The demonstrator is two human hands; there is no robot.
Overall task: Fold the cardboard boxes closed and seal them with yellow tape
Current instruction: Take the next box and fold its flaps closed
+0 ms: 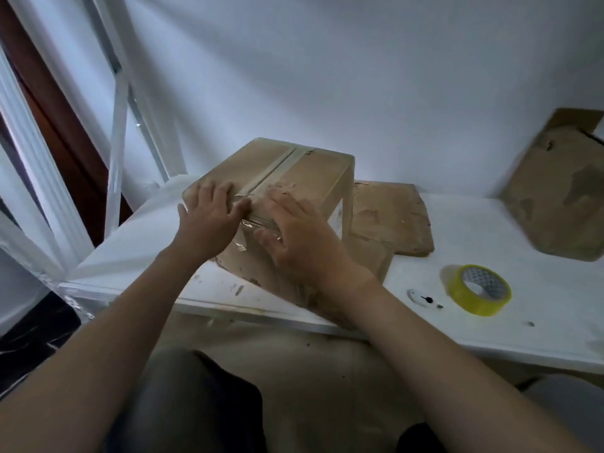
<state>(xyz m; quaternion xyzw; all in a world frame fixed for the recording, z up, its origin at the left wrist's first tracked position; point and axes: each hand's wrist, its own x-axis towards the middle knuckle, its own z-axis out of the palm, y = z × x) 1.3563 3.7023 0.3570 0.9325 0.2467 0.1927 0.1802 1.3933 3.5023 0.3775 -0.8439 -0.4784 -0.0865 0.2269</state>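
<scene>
My left hand [209, 220] and right hand [302, 235] press flat-fingered on one taped cardboard box [304, 173], near one yellow tape roll [480, 308] and two flattened cartons [389, 217].

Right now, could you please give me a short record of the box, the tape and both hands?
box: cardboard box closed, on white table
seam: tape strip along the top seam
left hand: flat, pressing box's near top edge
right hand: flat, pressing beside it
tape roll: yellow, lying on table right of box
other: flattened cardboard behind box
</scene>
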